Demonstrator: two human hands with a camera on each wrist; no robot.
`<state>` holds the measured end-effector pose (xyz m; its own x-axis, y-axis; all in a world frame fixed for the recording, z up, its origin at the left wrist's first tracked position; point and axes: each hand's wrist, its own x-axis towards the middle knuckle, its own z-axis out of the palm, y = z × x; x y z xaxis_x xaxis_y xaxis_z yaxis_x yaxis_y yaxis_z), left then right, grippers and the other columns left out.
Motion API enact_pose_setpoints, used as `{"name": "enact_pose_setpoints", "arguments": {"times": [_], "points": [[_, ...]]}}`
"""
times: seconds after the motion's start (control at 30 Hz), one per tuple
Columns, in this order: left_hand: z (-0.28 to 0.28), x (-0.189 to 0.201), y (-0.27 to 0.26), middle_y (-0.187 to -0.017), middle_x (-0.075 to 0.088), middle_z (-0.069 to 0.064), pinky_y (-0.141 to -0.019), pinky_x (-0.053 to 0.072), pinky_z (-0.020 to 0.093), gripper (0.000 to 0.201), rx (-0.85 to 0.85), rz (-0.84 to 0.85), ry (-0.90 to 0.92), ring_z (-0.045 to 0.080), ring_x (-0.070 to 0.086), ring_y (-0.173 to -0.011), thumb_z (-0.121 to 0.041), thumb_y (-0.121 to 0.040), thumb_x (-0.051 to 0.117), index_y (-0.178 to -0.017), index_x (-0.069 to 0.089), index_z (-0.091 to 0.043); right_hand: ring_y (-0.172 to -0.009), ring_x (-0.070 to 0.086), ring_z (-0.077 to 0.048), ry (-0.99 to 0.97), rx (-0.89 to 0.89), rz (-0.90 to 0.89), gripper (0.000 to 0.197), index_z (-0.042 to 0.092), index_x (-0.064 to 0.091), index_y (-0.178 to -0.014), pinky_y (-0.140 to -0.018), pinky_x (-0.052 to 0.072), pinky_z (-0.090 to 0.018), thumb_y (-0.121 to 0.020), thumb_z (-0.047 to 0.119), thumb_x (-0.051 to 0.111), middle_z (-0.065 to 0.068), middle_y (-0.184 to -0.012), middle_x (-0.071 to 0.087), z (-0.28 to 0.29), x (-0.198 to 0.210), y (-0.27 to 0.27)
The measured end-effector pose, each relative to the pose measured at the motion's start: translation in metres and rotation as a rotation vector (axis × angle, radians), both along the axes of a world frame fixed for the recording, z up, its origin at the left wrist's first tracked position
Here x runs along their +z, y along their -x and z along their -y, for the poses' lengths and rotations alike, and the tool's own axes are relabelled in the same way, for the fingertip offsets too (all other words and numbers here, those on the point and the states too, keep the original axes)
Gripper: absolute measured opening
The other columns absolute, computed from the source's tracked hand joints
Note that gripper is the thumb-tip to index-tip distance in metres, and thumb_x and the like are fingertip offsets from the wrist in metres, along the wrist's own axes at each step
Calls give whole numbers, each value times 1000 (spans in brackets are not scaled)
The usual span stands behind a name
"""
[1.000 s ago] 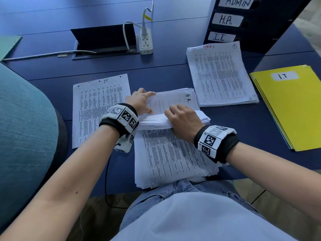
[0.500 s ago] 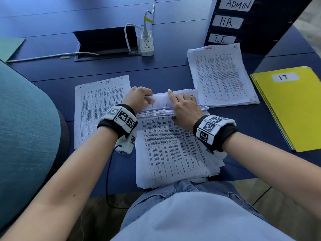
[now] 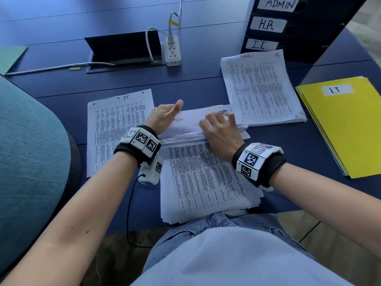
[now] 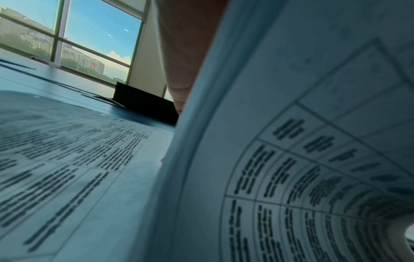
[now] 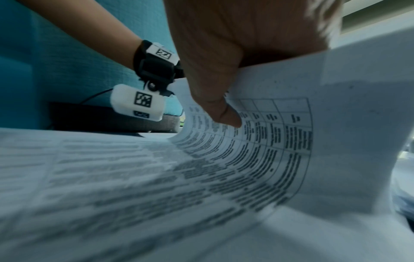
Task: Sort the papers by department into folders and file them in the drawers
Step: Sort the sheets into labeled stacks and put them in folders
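Centrally, the right hand (image 3: 221,133) curls fingers over, thumb under, a folded-back sheaf of white printed papers (image 3: 189,123); the left hand (image 3: 162,116), fingers straight, thumb raised, rests against its left edge.

Yellow folder (image 3: 348,129), navy table (image 3: 61,23), possibly green sheet (image 3: 10,56)

The blue table (image 3: 61,27) carries paper stacks (image 3: 261,87), a yellow folder (image 3: 350,129), drawer unit (image 3: 309,34) and power strip (image 3: 172,52).
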<state>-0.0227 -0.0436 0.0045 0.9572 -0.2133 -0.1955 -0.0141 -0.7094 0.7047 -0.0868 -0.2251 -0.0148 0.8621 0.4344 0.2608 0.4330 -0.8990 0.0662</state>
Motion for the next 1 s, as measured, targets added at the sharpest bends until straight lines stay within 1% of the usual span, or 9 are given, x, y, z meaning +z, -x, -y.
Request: {"name": "enact_pose_setpoints", "arguments": {"times": [0.07, 0.17, 0.23, 0.37, 0.47, 0.57, 0.67, 0.87, 1.0], "points": [[-4, -4, -4, -84, 61, 5, -68, 39, 25, 108, 27, -25, 45, 16, 52, -76, -95, -55, 10, -90, 68, -10, -55, 59, -24, -67, 54, -36, 42, 10, 54, -83, -68, 46, -36, -48, 3, 75, -6, -67, 60, -1, -3, 7], [-4, -4, -5, -75, 61, 4, -64, 40, 19, 59, 7, -64, 71, 9, 53, -66, -61, -89, 37, -91, 66, -9, -54, 57, -24, -56, 94, -53, 53, 12, 40, -88, -60, 48, -32, -48, 6, 75, -5, -67, 59, -1, -5, 15], [-4, -4, -3, -63, 52, -3, -54, 36, 11, 29, -35, -100, 65, -2, 45, -49, -37, -91, 55, -91, 64, -9, -58, 57, -25, -42, 90, -46, 58, 12, 37, -89, -60, 47, -32, -46, 11, 76, -5, -71, 60, -1, -4, 15], [-9, -7, -4, -85, 63, 8, -79, 43, 26, 38, -97, -161, 65, 12, 53, -74, -34, -73, 61, -98, 64, -6, -62, 58, -25, -43, 59, -67, 56, 10, 49, -89, -58, 47, -34, -42, 13, 79, -6, -74, 60, -2, -2, 14], [-8, -3, -3, -90, 57, 9, -78, 39, 26, 19, -102, -202, 98, 14, 49, -78, -23, -88, 57, -97, 62, -7, -65, 59, -26, -37, 35, -78, 51, 9, 59, -88, -59, 48, -35, -41, 11, 79, -8, -76, 61, -4, 1, 12], [-6, 9, 2, -112, 52, 6, -92, 34, 26, 48, -27, -231, 173, 17, 46, -103, -28, -102, 24, -114, 59, 3, -68, 60, -26, -41, 51, -57, 51, 13, 63, -88, -60, 48, -37, -41, 7, 80, -11, -83, 63, -3, 3, 12], [-9, 12, 2, -131, 50, 14, -108, 27, 44, 69, -7, -234, 196, 28, 43, -120, -38, -100, 4, -116, 59, 1, -74, 63, -28, -47, 80, -55, 52, 18, 65, -92, -65, 50, -41, -44, 7, 82, -15, -95, 63, -1, 2, 11], [-10, 12, 4, -122, 55, 20, -106, 31, 53, 76, 35, -317, 254, 34, 51, -112, -51, -96, 0, -102, 63, -8, -76, 63, -27, -48, 131, -41, 67, 28, 63, -106, -67, 49, -42, -45, 8, 82, -16, -99, 62, 1, -4, 11], [-9, 16, 8, -85, 65, 9, -77, 44, 27, 86, -89, -435, 166, 17, 60, -78, -64, -86, -2, -78, 62, -8, -111, 39, -33, -54, 106, -3, 67, 27, 43, -98, -79, 48, -49, -44, 3, 75, -15, -128, 37, -2, -2, 8]]}}
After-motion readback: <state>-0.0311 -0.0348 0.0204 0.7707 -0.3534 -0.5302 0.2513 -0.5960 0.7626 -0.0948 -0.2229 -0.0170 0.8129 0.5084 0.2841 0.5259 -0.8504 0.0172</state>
